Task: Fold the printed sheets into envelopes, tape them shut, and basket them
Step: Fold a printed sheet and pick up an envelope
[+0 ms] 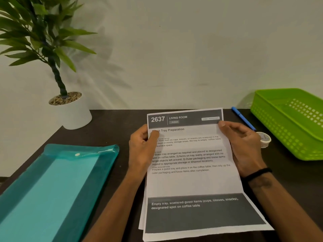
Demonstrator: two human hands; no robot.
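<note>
White printed sheets [192, 179] fill our grip: left hand [142, 147] pinches one edge, right hand [243, 147] the other; green basket [279, 137] nearby.

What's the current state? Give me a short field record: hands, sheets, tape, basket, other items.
left hand: grips the left edge of the sheets, thumb on the print
right hand: holds the right edge of the sheets
sheets: a few stacked, unfolded, printed side up, top one headed 2637 LIVING ROOM
tape: small roll on the table, right of the right hand
basket: green, far right, nothing visible inside
pen: blue, between sheets and basket
folder: teal, on the left
plant: white pot, far left
</note>
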